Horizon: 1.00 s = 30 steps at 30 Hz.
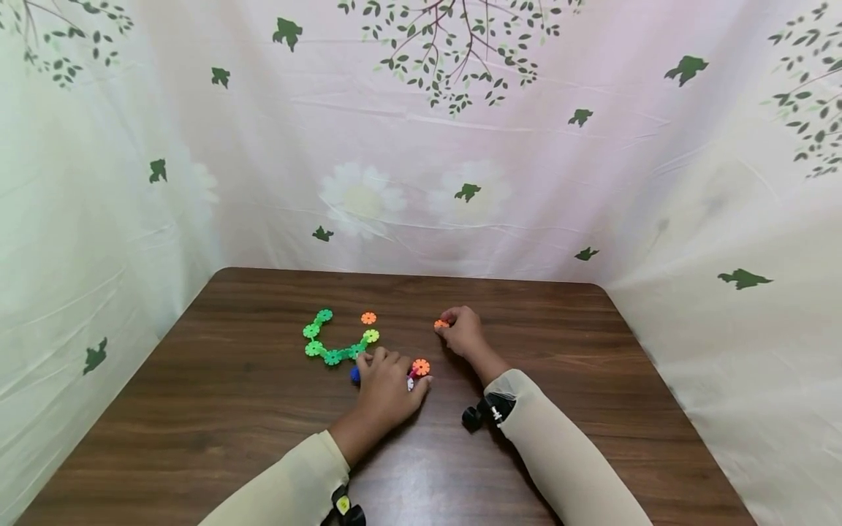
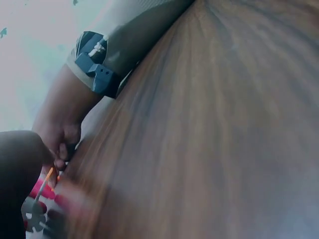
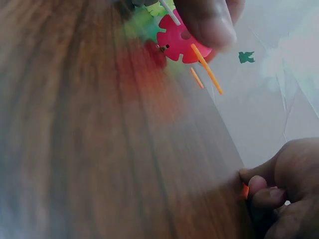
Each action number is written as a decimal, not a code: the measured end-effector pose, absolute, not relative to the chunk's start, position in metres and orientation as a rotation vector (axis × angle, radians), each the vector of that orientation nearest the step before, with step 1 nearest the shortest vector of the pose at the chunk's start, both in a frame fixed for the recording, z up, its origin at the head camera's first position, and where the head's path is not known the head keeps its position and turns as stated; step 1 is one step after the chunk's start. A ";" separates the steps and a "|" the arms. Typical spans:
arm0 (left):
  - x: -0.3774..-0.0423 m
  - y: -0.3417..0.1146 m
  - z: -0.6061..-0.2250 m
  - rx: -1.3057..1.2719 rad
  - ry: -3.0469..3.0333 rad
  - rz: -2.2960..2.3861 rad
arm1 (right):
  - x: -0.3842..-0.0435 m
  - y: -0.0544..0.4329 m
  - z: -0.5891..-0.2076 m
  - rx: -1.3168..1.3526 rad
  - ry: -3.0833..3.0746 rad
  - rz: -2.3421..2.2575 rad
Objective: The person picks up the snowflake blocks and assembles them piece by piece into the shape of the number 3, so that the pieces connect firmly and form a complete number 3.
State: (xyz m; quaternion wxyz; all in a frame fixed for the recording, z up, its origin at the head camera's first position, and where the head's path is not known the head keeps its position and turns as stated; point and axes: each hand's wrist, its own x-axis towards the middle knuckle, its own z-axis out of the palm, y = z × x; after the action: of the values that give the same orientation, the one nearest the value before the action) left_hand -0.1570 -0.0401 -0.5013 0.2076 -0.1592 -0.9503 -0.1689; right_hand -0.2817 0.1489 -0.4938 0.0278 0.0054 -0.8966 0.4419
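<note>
My left hand (image 1: 387, 389) lies palm down over a joined run of notched flower-shaped discs and grips it. An orange disc (image 1: 421, 367), a pink disc (image 3: 174, 37) and a white disc (image 1: 411, 383) show by its thumb. Beyond its fingers a blue disc (image 1: 355, 375) peeks out; the palm hides whatever is between. To the right, my right hand (image 1: 464, 333) pinches a separate orange disc (image 1: 441, 324) between thumb and fingertips. In the left wrist view, the left hand's dark edge (image 2: 20, 164) covers part of the pieces.
A curved chain of green and yellow-green discs (image 1: 332, 357) lies left of the left hand, close to its fingertips. A loose orange disc (image 1: 368, 318) sits near the chain's upper right end. The brown wooden table (image 1: 559, 329) meets a printed cloth (image 1: 421, 241) behind it.
</note>
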 end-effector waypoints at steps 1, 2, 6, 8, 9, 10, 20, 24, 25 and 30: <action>-0.157 -0.037 -0.501 -0.426 -2.652 -0.462 | -0.281 0.149 -0.494 0.012 -2.772 1.370; -0.158 -0.035 -0.502 -0.410 -2.657 -0.455 | -0.280 0.149 -0.494 0.012 -2.772 1.381; -0.159 -0.029 -0.503 -0.347 -2.672 -0.402 | -0.275 0.149 -0.496 0.052 -2.733 1.479; -0.159 -0.028 -0.504 -0.324 -2.675 -0.384 | -0.273 0.149 -0.497 0.104 -2.703 1.537; -0.159 -0.028 -0.504 -0.317 -2.669 -0.382 | -0.272 0.149 -0.498 0.132 -2.690 1.564; -0.159 -0.028 -0.505 -0.311 -2.663 -0.383 | -0.271 0.150 -0.498 0.163 -2.678 1.597; -0.157 -0.033 -0.507 -0.286 -2.550 -0.536 | -0.263 0.160 -0.497 0.560 -2.595 2.095; -0.157 -0.033 -0.507 -0.295 -2.505 -0.533 | -0.260 0.164 -0.495 0.680 -2.629 2.215; -0.157 -0.033 -0.507 -0.297 -2.499 -0.531 | -0.260 0.165 -0.495 0.709 -2.641 2.221; -0.156 -0.031 -0.505 -0.305 -2.484 -0.538 | -0.260 0.167 -0.495 0.850 -2.694 2.151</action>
State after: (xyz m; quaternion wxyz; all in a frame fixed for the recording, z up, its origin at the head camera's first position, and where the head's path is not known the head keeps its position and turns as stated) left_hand -0.1560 -0.0309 -0.5046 0.2867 -0.1140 -0.9296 -0.2015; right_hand -0.2604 0.1671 -0.4952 -0.2030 0.2343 -0.7430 0.5932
